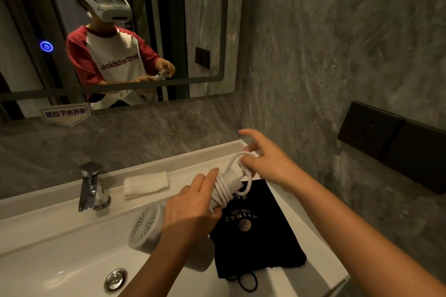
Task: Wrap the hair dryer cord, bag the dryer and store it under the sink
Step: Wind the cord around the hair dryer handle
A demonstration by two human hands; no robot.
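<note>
The white hair dryer hangs over the sink with its round grille facing left. My left hand grips its handle, around which several turns of the white cord are wound. My right hand pinches a loop of the cord near the handle's end, index finger stretched out. Beneath the handle, a black drawstring bag with gold print lies flat on the counter, its black drawstring trailing at the front.
A white sink basin with a chrome drain and chrome faucet sits at the left. A folded white towel lies behind. A mirror hangs above. Black wall sockets are on the right wall.
</note>
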